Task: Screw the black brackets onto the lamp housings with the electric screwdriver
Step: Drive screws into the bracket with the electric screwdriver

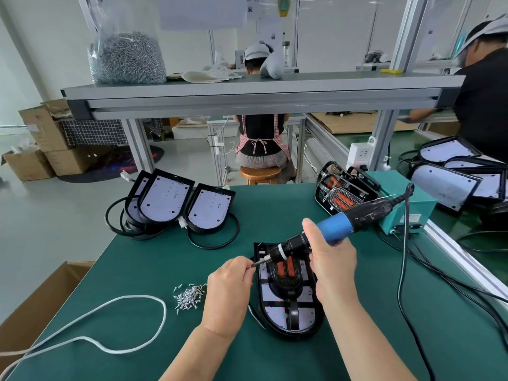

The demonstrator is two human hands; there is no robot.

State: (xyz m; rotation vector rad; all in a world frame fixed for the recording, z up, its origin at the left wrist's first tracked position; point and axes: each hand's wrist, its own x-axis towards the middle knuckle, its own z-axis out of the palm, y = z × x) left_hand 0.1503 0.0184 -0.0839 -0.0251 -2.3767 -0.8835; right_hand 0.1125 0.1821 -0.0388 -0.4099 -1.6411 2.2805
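Observation:
A black lamp housing [303, 317] lies on the green mat in front of me, with a black bracket [284, 276] with orange inserts on top of it. My right hand [331, 264] grips the blue and black electric screwdriver [338, 226], which slants down to the left. Its bit tip [258, 263] sits over the housing's upper left corner. My left hand [229, 290] pinches a small screw at that tip. A loose pile of screws [189, 295] lies just left of my left hand.
Several housings without brackets [176, 204] lie with black cables at the back left. A stack of brackets [342, 189] sits at the back right by a teal power box [412, 213]. A white cord [110, 323] loops at the front left. More housings [453, 177] lie on the neighbouring bench.

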